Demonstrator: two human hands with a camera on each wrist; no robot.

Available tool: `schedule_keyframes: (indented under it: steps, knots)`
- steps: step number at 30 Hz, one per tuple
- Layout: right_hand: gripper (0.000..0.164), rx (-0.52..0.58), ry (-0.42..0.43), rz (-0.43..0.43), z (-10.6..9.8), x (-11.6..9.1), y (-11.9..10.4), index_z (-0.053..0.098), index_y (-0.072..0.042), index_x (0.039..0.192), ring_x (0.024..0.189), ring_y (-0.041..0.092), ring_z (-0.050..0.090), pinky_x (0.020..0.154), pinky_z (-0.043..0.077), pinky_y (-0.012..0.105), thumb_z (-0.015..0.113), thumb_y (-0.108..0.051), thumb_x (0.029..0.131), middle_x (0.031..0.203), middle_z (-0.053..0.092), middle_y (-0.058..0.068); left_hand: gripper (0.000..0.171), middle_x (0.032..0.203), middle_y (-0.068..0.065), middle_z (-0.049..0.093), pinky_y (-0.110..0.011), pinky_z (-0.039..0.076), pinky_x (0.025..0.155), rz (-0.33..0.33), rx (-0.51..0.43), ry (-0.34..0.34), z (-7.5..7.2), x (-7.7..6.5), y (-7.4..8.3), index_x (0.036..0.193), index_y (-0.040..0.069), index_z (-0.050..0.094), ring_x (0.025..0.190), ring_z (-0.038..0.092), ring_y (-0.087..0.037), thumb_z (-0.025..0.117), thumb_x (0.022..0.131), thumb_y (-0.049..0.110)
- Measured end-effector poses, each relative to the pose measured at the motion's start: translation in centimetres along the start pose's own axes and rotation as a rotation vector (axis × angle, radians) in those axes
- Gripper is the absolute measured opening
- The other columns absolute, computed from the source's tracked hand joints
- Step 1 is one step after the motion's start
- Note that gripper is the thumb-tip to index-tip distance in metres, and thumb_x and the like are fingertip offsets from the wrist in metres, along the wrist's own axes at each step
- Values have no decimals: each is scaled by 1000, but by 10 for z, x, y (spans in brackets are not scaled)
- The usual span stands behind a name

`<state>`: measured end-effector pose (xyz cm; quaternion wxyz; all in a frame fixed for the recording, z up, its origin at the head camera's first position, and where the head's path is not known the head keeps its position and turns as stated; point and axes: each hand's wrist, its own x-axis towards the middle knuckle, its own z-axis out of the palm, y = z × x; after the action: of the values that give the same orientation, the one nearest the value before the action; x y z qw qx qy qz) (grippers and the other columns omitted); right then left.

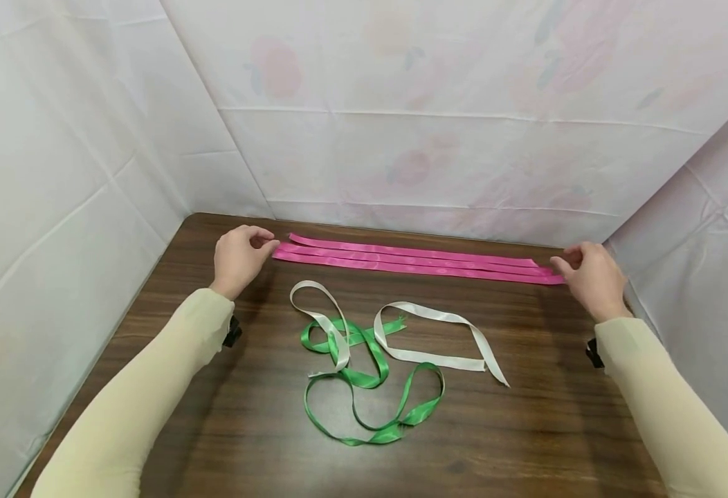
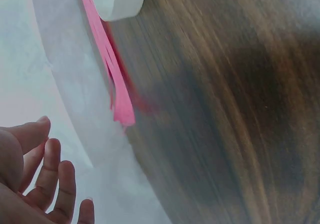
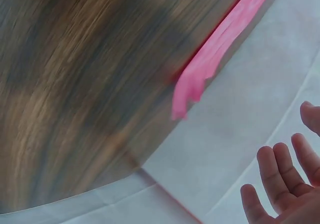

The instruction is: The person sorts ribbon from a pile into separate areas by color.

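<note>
We see three pink ribbon strips (image 1: 376,263) lying side by side along the far edge of the desk (image 1: 495,443), stretched almost straight between the two hands. The left hand (image 1: 239,257) is relaxed, its fingers softly bent; in the left wrist view we find it near the strip ends but apart from them. The right hand (image 1: 596,277) is also released: we see its fingers spread, near the other ends, with nothing in its grasp. Nearer to us on the desk we count two white ribbons (image 1: 439,360) and what look like two green ribbons (image 1: 423,411), all in loose loops; the left white one crosses a green one. Behind the desk we see white cloth (image 1: 463,138) with a faint pink print.
</note>
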<state>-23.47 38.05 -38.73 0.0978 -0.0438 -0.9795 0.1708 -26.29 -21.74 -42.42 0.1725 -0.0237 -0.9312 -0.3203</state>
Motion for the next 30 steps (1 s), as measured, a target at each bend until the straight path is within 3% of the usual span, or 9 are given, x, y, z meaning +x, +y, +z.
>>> schedule_keyframes:
  steps: [11,18,30]
  knots:
    - [37,47,28,-152,10,-22,-38,65,2,119,101,41,61,85,45,61,67,-30,101,117,61,25,15,100,-17,77,-54,45,89,127,2,-15,3,-15,20,100,4,80,89,63,-37,77,93,17]
    - [31,54,74,-258,18,-37,-58,68,-1,117,95,42,63,83,45,62,75,-22,95,110,64,20,16,103,-15,77,-59,45,92,182,-8,-49,4,-25,41,98,5,81,97,66,-40,81,90,18]
    - [31,70,38,-348,31,-48,-84,70,-1,114,104,41,65,92,47,62,78,-22,93,112,69,19,25,109,-10,79,-57,45,97,252,0,-161,14,-39,79,107,9,80,106,68,-35,82,89,27]
